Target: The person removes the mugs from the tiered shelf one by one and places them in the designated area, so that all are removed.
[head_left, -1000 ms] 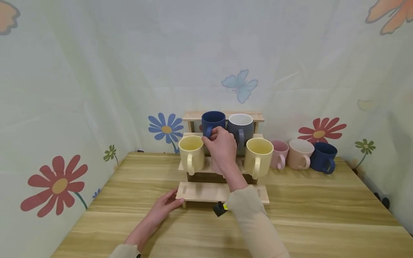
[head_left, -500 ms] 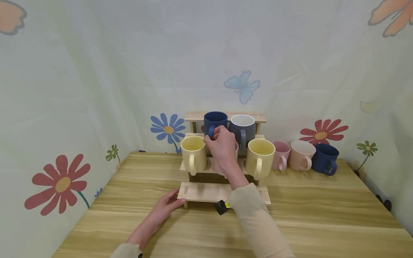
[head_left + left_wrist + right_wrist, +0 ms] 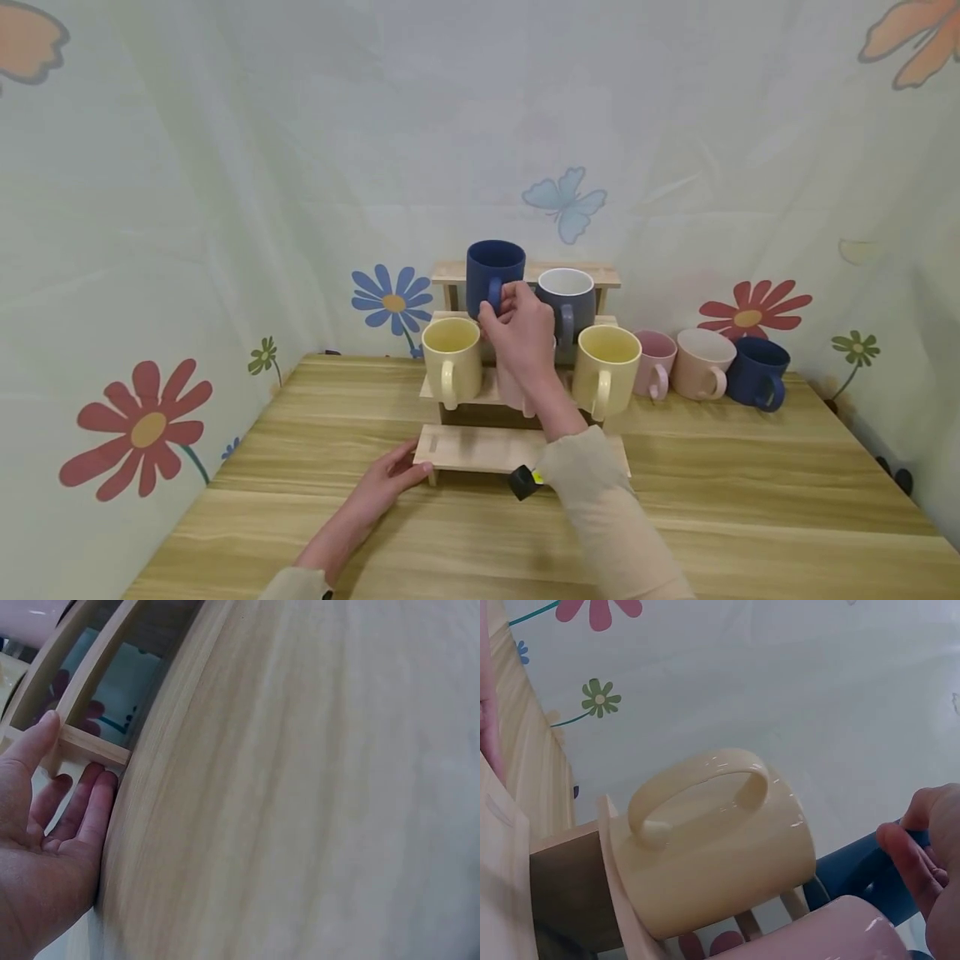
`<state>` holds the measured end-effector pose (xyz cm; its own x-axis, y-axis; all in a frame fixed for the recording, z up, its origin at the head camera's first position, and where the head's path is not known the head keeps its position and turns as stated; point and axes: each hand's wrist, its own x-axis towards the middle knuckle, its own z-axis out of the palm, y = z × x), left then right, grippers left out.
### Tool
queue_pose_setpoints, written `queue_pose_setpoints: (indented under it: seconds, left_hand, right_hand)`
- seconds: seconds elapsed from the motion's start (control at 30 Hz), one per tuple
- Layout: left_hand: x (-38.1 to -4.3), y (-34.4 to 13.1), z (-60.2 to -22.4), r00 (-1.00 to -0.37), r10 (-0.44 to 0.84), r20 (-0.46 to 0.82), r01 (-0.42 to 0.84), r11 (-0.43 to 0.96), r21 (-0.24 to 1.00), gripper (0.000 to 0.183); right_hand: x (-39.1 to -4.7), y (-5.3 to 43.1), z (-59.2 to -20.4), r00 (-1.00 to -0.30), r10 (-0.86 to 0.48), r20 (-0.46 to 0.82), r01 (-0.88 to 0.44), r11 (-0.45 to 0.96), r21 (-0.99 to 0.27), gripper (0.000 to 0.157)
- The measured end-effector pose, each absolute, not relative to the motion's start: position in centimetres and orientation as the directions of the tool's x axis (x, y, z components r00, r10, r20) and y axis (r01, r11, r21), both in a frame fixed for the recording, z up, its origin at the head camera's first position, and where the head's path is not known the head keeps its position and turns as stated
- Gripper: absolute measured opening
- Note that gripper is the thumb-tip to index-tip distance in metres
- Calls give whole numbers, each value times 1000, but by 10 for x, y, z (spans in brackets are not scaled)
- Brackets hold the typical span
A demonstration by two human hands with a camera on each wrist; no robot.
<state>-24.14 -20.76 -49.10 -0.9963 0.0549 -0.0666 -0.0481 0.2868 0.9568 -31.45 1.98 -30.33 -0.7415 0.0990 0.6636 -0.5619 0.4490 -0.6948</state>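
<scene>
One navy mug point(image 3: 482, 279), upright, handle point(image 3: 495, 289) pinched in the right hand point(image 3: 527, 340); right of this closed grip, a grey mug point(image 3: 579, 308). Below, the left hand point(image 3: 381, 490) clasps the wooden rack point(image 3: 468, 448). Should the one-sided pinch slip, the navy mug could strike the yellow mug point(image 3: 465, 367) lower left.

The bare right hand point(image 3: 527, 329), seen from the back, is raised at the end of a forward-reaching arm point(image 3: 558, 414) in a loose beige fabric sleeve point(image 3: 615, 517), its thumb and bent fingers drawn together in a pinch. The bare left hand point(image 3: 385, 481) lies lower and farther left, its exposed forearm point(image 3: 330, 537) slanting up from a beige fabric cuff point(image 3: 294, 583), thumb extended apart from the gently bent fingers.
</scene>
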Motion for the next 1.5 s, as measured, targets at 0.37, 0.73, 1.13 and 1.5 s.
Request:
queue_pose_setpoints:
  seconds: [0.37,0.73,1.13,1.5]
  left_hand:
    - [-244,-205,-496,-997,45,-64,-49,281,958,72]
    - [-243,-203,-493,-998,48,-52,-37,278,960,70]
    - [-243,-205,-491,-998,34,-56,-43,308,950,71]
    - [-242,-204,-493,-997,25,-68,-59,282,958,74]
  right_hand:
    - [-295,42,-285,-605,79,792,-735,326,-594,18]
    - [-267,95,-270,-623,31,782,-747,276,-605,21]
    - [-245,174,-269,-626,-8,780,-718,396,-572,17]
    - [-235,226,-292,-544,67,836,-696,521,-494,14]
